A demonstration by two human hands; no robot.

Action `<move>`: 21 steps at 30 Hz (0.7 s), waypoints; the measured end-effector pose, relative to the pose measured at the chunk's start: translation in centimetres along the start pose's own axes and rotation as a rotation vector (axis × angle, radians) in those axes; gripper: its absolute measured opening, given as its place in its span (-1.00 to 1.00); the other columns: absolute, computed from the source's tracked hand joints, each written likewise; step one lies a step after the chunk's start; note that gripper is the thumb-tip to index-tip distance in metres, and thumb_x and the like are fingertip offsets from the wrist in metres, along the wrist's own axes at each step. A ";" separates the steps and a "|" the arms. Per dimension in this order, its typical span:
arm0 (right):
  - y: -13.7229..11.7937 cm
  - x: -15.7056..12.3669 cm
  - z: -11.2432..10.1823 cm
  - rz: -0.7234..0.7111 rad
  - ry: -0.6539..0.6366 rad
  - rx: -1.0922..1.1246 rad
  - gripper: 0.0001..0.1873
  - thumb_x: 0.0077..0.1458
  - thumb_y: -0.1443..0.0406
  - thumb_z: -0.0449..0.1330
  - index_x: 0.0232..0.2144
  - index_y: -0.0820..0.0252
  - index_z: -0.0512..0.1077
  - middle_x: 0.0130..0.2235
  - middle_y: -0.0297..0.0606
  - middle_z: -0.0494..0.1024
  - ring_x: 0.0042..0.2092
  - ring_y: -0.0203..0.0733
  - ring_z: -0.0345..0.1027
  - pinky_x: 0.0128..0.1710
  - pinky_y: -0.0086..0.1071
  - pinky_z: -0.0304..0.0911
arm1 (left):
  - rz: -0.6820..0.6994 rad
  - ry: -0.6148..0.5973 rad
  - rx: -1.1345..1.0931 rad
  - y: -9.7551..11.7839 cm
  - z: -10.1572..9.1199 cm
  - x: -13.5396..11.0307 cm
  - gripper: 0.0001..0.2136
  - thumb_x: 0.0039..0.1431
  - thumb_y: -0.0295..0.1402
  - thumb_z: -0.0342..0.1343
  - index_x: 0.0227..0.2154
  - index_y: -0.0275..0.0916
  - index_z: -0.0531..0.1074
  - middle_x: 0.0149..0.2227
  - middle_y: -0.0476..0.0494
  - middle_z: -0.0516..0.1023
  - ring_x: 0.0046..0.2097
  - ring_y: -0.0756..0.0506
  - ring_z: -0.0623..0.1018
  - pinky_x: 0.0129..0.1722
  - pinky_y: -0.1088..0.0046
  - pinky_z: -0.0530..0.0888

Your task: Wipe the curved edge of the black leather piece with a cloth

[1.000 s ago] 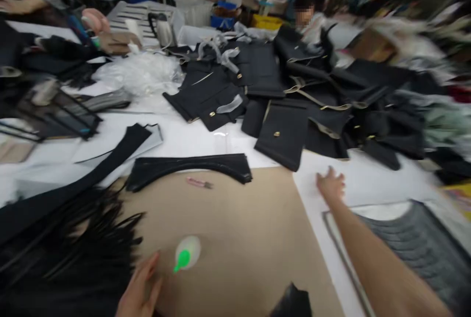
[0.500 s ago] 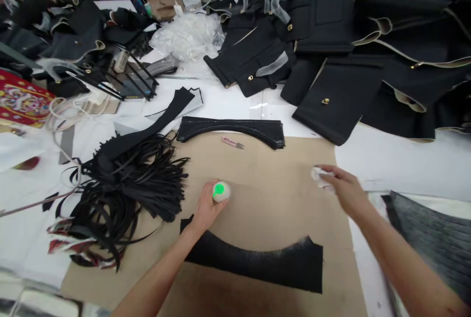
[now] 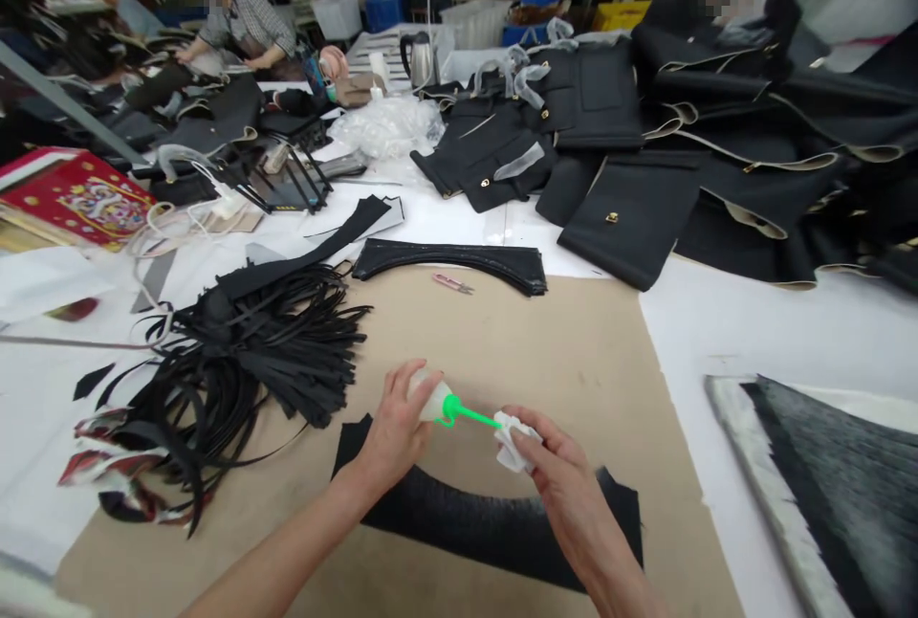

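Both hands have come together above the curved black piece (image 3: 494,522): left hand (image 3: 394,431) grips the glue bottle (image 3: 435,402), nozzle pointing right into the white wad (image 3: 514,441) pinched by the right hand (image 3: 566,474).

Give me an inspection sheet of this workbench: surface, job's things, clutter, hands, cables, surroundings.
Surface: white table with a brown board laid on it.
Job's things: squeeze bottle with a green nozzle whose tip meets a white wad; curved black piece beneath the hands.
Clutter: bundle of black strips, second curved piece, pink snips, heap of black bag panels, red box, kettle.
Hands: left hand grips the bottle; right hand pinches the wad.
Cables: white cord at left.
Surroundings: other people working at tables behind.
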State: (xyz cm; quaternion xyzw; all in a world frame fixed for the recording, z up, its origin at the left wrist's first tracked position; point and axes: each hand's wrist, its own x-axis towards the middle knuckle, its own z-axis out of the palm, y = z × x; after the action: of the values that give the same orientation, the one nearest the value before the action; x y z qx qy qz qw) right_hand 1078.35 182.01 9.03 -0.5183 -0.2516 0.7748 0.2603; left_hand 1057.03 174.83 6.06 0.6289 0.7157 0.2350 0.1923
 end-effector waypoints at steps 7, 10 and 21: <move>6.3 0.7 -3.9 0.021 -0.084 0.180 -0.53 -0.24 0.10 0.51 -0.26 0.19 0.58 -0.26 -0.19 0.58 -0.28 -0.17 0.43 -0.25 -0.40 0.34 | 0.123 0.090 0.208 -0.5 3.8 -1.4 -0.33 -0.13 -0.73 -0.05 0.11 -0.15 0.32 0.12 -0.25 0.20 0.16 -0.28 0.19 0.15 0.01 0.31; 7.8 1.0 -5.6 -0.012 -0.085 0.170 -0.56 -0.20 0.10 0.49 -0.27 0.20 0.58 -0.28 -0.18 0.59 -0.32 -0.17 0.44 -0.29 -0.40 0.36 | 0.168 0.117 0.259 -0.7 5.2 -1.8 -0.38 -0.07 -0.72 -0.03 0.09 -0.17 0.35 0.11 -0.27 0.20 0.15 -0.28 0.20 0.14 0.04 0.32; 9.8 -0.9 -6.9 -0.139 -0.074 0.161 -0.53 -0.32 0.12 0.53 -0.33 0.24 0.59 -0.37 -0.17 0.58 -0.38 -0.19 0.43 -0.35 -0.39 0.38 | 0.401 0.267 0.370 0.4 5.5 -2.3 -0.51 0.10 -0.67 -0.08 0.03 -0.11 0.42 0.08 -0.27 0.20 0.13 -0.29 0.21 0.12 0.04 0.32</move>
State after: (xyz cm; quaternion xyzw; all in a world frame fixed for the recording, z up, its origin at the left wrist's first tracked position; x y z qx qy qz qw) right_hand 1083.66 175.04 0.85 -0.4480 -0.2333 0.7912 0.3449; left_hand 1060.74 173.13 1.77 0.7454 0.6270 0.2148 -0.0716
